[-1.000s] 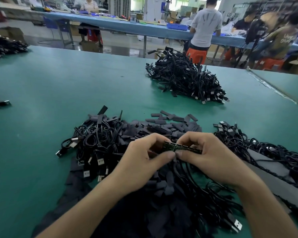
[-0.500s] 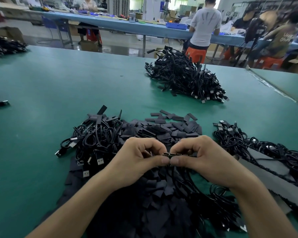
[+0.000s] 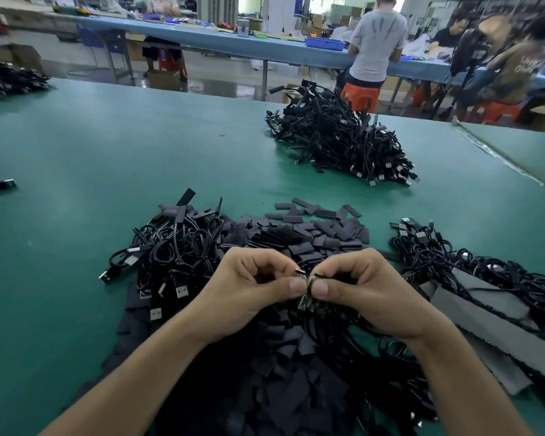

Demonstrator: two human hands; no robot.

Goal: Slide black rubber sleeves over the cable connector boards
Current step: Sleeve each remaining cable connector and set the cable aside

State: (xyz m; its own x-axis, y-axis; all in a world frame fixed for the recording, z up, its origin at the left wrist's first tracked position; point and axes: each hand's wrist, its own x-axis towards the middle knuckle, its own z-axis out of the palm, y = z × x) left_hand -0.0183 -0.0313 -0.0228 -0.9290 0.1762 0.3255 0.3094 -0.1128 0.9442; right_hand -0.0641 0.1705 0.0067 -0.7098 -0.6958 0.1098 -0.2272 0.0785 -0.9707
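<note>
Small green connector board (image 3: 305,302) tipped from level to end-down; your left hand (image 3: 249,291), right hand (image 3: 364,291) fingers (image 3: 298,285) pinch it, thumbs meeting, steadying for sleeving.

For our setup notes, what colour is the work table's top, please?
The table top is teal green; head view.

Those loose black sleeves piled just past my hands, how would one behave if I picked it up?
Probably light and floppy: each black sleeve is a small thin strip. Unlikely to roll, since they lie flat on the table. A push would likely scatter them; they lie loose and overlapping.
</note>
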